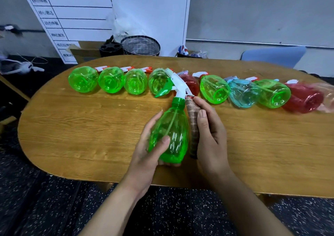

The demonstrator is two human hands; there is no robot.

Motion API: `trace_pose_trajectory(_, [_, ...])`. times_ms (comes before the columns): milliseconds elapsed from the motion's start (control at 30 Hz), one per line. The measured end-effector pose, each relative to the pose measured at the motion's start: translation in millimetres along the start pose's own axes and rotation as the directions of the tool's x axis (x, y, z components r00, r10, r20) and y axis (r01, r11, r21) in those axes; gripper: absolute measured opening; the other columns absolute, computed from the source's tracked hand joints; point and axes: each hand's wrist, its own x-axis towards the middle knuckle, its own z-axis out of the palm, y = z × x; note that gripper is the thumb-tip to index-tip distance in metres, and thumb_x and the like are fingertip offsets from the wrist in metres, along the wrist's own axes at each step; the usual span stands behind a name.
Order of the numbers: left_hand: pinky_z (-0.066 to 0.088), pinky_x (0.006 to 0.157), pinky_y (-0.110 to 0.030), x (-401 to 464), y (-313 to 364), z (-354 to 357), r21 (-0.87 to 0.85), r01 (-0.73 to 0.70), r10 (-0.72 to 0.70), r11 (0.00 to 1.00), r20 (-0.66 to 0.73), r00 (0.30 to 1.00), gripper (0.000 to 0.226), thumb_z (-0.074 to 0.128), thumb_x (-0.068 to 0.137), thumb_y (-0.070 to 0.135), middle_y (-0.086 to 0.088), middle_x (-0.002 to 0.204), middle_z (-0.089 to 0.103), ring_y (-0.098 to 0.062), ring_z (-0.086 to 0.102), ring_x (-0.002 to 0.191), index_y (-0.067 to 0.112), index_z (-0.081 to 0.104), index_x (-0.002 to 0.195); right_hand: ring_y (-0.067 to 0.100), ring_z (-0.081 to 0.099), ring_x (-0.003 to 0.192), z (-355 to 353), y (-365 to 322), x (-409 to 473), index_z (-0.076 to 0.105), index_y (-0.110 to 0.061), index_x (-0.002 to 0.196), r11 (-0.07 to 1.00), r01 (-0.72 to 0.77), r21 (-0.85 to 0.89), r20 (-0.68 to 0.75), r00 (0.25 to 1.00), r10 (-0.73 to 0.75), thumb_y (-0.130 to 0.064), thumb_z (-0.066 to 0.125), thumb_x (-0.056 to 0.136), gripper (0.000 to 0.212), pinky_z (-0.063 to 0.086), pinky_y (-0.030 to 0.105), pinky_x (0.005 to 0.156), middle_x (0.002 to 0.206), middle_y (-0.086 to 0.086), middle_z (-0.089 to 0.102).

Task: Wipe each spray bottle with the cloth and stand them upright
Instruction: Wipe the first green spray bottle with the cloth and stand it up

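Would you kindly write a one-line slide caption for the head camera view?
Left hand holds a green spray bottle while right hand presses a cloth to it.

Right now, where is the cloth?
In the head view, the cloth is pressed by the right hand against the right side of the green bottle held by the left hand.

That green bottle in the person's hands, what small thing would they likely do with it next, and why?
Probably slide the cloth along the held green bottle. The right hand presses the cloth against its side while the left hand cradles it, tilted, above the table. The bottles in the row behind all lie on their sides, so none looks finished yet.
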Motion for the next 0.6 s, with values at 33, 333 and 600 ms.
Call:
trace_pose_trajectory(33, [0.060, 0.097, -0.058, 0.8, -0.5, -0.6, -0.008, 0.007, -0.007, 1.000, 0.005, 1.000, 0.063, 0.079, 0.091, 0.037, 0.005, 0.149, 0.065, -0.030, 0.064, 0.135, 0.045, 0.055, 0.149, 0.020, 0.057, 0.137, -0.3, -0.8, -1.1, 0.063, -0.017, 0.142, 0.999, 0.023, -0.033, 0.006, 1.000, -0.023, -0.027, 0.049, 0.109, 0.037, 0.045, 0.048, 0.116, 0.141, -0.004, 0.065])
trace_pose_trajectory(333, [0.032, 0.126, -0.060, 2.0, -8.3, -1.2, 0.122, -0.048, 0.042, 0.991, 0.047, 0.998, 0.050, 0.057, 0.102, 0.049, 0.013, 0.164, 0.049, -0.017, 0.045, 0.153, 0.057, 0.050, 0.151, 0.004, 0.047, 0.078, -4.0, -3.2, -20.0, 0.059, -0.038, 0.146, 0.804, 0.298, -0.515, 0.238, 0.950, -0.201, -0.045, 0.041, 0.110, 0.041, 0.040, 0.015, 0.064, 0.094, -0.007, 0.043])
trace_pose_trajectory(600, [0.041, 0.121, -0.054, 0.9, -4.7, -1.3, 0.070, -0.066, 0.068, 0.995, -0.029, 0.997, 0.044, 0.044, 0.107, 0.047, 0.001, 0.154, 0.061, -0.024, 0.058, 0.143, 0.050, 0.054, 0.150, 0.007, 0.044, 0.081, -16.6, 1.5, -36.4, 0.070, -0.032, 0.137, 0.565, 0.690, -0.453, 0.520, 0.719, -0.461, -0.038, 0.060, 0.105, 0.033, 0.049, 0.030, 0.056, 0.091, 0.002, 0.049])
